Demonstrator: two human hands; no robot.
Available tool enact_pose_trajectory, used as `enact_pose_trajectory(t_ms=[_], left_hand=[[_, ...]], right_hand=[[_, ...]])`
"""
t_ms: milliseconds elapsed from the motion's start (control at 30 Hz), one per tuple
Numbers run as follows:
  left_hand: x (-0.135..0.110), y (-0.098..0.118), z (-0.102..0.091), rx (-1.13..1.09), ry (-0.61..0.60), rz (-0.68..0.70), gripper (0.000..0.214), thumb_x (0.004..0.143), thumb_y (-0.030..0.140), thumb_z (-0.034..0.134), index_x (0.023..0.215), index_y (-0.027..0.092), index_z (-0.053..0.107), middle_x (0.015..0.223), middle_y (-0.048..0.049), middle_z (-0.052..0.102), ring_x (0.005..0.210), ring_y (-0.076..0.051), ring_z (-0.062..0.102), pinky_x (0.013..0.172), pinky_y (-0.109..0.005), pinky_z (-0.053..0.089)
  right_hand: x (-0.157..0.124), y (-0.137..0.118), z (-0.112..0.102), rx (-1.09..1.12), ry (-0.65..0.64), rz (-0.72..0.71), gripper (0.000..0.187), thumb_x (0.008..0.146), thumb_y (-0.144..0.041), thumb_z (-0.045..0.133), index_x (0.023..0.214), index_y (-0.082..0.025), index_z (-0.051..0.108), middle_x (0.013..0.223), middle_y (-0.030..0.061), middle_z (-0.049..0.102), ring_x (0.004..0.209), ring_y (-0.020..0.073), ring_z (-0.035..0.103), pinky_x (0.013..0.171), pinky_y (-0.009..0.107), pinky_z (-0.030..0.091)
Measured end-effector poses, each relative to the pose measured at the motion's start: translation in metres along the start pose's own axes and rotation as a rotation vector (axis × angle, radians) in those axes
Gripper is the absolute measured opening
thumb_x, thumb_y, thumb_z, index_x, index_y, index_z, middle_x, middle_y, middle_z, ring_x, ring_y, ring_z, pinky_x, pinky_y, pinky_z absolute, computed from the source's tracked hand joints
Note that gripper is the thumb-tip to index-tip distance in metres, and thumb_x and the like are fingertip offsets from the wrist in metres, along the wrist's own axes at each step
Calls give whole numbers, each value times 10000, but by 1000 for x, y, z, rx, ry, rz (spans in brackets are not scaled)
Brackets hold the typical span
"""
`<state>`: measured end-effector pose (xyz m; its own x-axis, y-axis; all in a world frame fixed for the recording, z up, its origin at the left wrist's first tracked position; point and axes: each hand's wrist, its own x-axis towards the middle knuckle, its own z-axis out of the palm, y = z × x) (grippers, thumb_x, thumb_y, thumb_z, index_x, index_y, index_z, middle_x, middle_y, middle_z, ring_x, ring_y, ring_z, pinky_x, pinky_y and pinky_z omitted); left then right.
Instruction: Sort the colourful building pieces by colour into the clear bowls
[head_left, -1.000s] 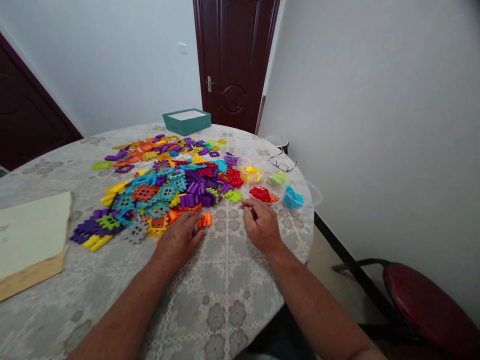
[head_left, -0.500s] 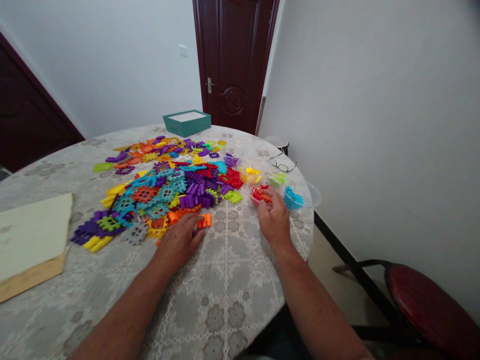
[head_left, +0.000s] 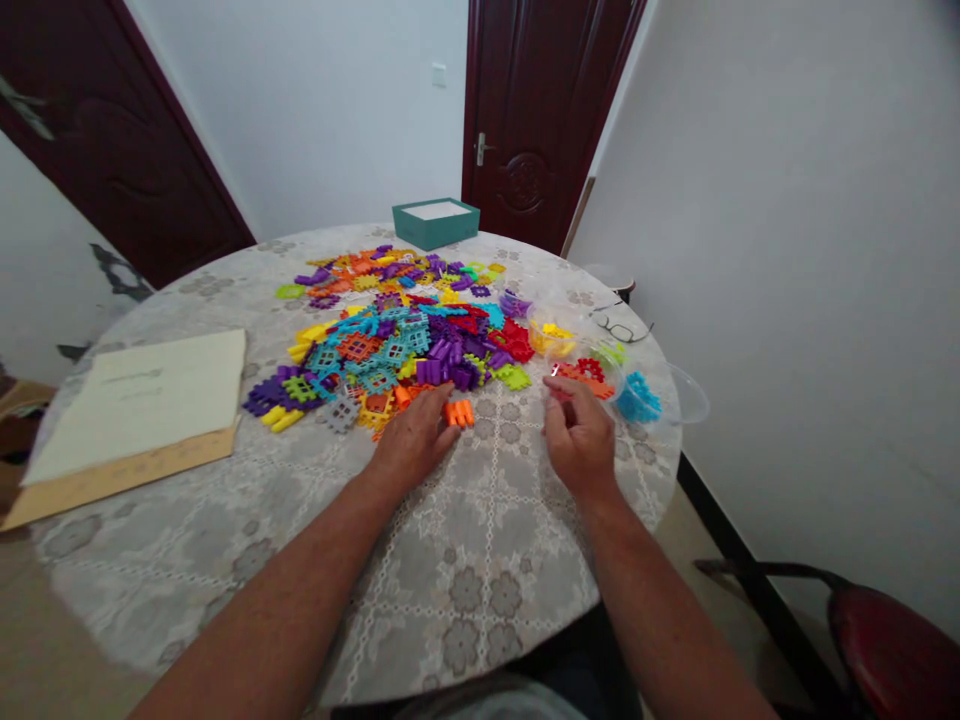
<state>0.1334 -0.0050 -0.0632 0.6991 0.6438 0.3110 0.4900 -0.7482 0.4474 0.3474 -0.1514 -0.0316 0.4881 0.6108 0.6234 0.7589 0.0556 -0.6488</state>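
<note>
My left hand lies at the near edge of a heap of coloured plastic building pieces. Its fingers are loosely stretched over orange pieces, and the thumb is apart from them. Just right of its fingertips is an orange building piece with rounded bars. My right hand is at the near left side of a clear tub holding red and orange pieces. The fingers of this hand are curled in with the thumb close by; whatever is between them is hidden.
More clear tubs stand on the right, with yellow pieces, blue pieces and purple pieces. Eyeglasses lie behind them. A green box stands at the back, cardboard sheets at left. A red chair is at lower right.
The view has turned left, so the table appears further right. My right hand has drawn back from over the red pieces to the tub's near left side. My left hand stays by the orange pieces.
</note>
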Motion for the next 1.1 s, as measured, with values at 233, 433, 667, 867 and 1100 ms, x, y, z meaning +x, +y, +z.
enact_pose_trajectory(t_ms=[233, 433, 667, 867, 1100], left_hand=[[-3, 1, -6, -150, 52, 94, 629, 964, 306, 653, 1541, 225, 415, 1361, -121, 666, 932, -199, 705, 941, -405, 575], [-5, 6, -9, -172, 90, 179, 608, 979, 280, 631, 1546, 248, 415, 1354, -122, 649, 860, -176, 679, 860, -373, 589], [-5, 7, -20, -99, 107, 174, 534, 980, 266, 620, 1496, 230, 489, 1345, -131, 622, 1115, -245, 660, 968, -406, 564], [-2, 5, -36, -27, 243, 69, 354, 1001, 252, 558, 1351, 214, 594, 1194, -107, 682, 1097, -250, 665, 1002, -417, 537], [3, -15, -48, 87, 405, -103, 278, 990, 253, 527, 1232, 182, 644, 1118, -108, 702, 1061, -259, 666, 994, -411, 525]], right_hand=[[-10, -20, 36, 295, -456, 328, 430, 959, -362, 583, 1354, -204, 638, 1186, 100, 745, 677, 139, 675, 596, 274, 537], [17, -23, 66, 594, -764, 519, 439, 885, -319, 616, 1306, -196, 638, 731, -25, 685, 536, 133, 633, 451, 213, 480], [11, -14, 89, 513, -667, 370, 332, 859, -268, 560, 1164, -222, 682, 723, -48, 652, 574, 132, 603, 525, 229, 489], [2, -5, 81, 354, -499, 306, 288, 866, -306, 584, 1118, -223, 699, 801, -14, 693, 669, 157, 616, 598, 254, 496], [12, 5, 82, 365, -472, 377, 251, 916, -368, 538, 1047, -214, 686, 745, -19, 650, 601, 141, 603, 547, 237, 466]])
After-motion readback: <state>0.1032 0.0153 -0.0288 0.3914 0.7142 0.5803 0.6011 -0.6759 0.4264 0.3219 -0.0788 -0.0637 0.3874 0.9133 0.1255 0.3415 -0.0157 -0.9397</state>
